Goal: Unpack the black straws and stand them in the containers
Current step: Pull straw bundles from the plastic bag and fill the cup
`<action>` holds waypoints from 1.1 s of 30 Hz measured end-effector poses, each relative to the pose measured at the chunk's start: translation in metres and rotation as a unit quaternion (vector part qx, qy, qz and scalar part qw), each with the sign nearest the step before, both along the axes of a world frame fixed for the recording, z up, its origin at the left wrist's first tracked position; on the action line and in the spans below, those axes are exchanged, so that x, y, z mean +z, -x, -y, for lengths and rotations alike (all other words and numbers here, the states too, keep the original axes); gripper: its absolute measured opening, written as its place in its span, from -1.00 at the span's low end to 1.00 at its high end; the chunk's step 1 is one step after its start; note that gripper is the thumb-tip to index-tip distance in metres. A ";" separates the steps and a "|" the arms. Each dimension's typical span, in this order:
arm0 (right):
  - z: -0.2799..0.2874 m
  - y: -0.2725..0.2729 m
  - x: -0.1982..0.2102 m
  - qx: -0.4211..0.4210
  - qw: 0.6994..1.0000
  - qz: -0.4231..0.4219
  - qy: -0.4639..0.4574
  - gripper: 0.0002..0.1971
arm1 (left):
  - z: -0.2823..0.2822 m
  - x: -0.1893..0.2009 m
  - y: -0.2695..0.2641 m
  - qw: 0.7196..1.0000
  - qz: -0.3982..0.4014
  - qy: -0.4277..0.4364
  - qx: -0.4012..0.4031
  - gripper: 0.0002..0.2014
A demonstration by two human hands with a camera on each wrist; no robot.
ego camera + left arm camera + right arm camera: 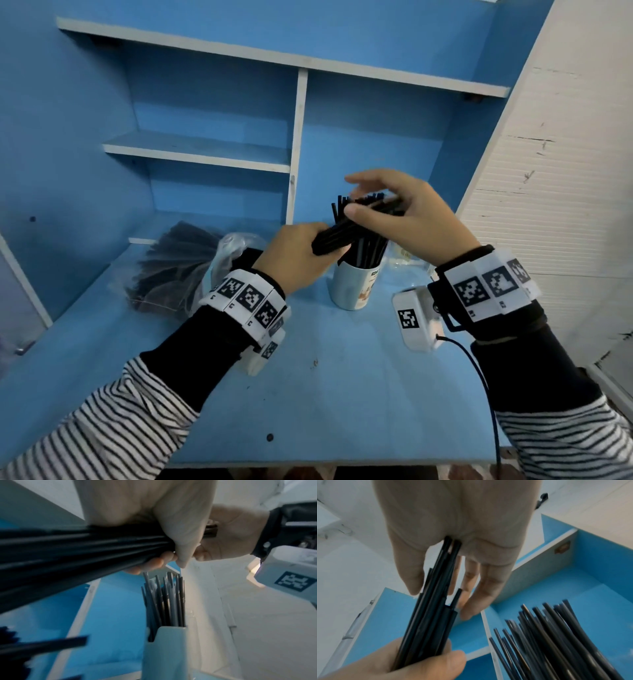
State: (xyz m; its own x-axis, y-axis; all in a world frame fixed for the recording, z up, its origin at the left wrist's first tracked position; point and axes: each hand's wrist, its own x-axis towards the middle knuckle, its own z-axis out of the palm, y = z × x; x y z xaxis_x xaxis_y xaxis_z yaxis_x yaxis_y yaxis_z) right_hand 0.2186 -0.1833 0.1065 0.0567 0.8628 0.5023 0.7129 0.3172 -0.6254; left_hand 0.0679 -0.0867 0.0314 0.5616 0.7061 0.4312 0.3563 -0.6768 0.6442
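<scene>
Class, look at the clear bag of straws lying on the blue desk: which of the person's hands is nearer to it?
Left. The left hand is just right of the bag; the right hand is farther right, beyond the cup.

We face a blue tabletop (342, 394), scuffed with small dark specks. Behind it rises a blue back wall (212, 99) carrying white-edged shelving: a long top shelf (274, 56), a shorter lower shelf (195, 154) on the left, and a white upright divider (297, 144) between two bays. To our right stands a white ribbed wall panel (561, 178), marked with dark scratches. The light is cool, soft and even.
</scene>
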 end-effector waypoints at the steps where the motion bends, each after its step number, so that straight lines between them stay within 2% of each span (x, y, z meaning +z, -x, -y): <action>1: 0.002 0.002 0.004 0.006 0.999 -0.022 -0.029 -0.63 | 0.001 0.001 -0.003 0.999 0.025 0.022 -0.003 -0.73; 4: 0.007 0.011 0.013 0.044 0.994 -0.064 -0.081 -0.61 | 0.005 0.004 -0.013 0.990 0.097 0.102 -0.016 -0.63; 6: 0.004 0.017 0.012 0.063 0.993 -0.060 -0.085 -0.63 | 0.010 0.005 -0.019 0.977 0.132 0.160 -0.052 -0.65; 10: -0.003 0.021 -0.005 0.058 0.996 -0.038 -0.062 -0.70 | 0.016 -0.014 -0.022 0.971 0.140 0.183 -0.060 -0.69; 12: -0.004 0.018 -0.021 0.058 0.998 0.008 -0.030 -0.72 | 0.013 -0.033 -0.021 0.971 0.122 0.202 -0.040 -0.59; 14: -0.005 0.014 -0.037 0.062 0.997 0.043 0.013 -0.69 | 0.009 -0.050 -0.020 0.972 0.067 0.224 -0.037 -0.50; 16: -0.005 0.012 -0.047 0.065 0.997 0.039 0.034 -0.66 | 0.008 -0.058 -0.018 0.970 0.031 0.238 -0.039 -0.58; 20: -0.007 0.015 -0.046 0.086 0.996 0.020 -0.010 -0.58 | 0.008 -0.049 -0.021 0.970 0.044 0.238 -0.034 -0.69; 25: -0.016 0.017 -0.062 0.070 0.992 0.100 -0.040 -0.61 | 0.004 -0.050 -0.021 0.978 0.017 0.209 -0.025 -0.82; 28: -0.018 0.018 -0.071 0.057 0.992 0.089 -0.062 -0.49 | 0.004 -0.064 -0.017 0.974 -0.010 0.223 -0.033 -0.80; 30: -0.020 0.019 -0.070 0.043 0.993 0.076 -0.084 -0.43 | 0.004 -0.070 -0.016 0.970 0.008 0.239 -0.041 -0.74; 33: -0.022 0.020 -0.069 0.026 0.992 0.078 -0.094 -0.52 | 0.007 -0.069 -0.015 0.968 0.029 0.243 -0.051 -0.73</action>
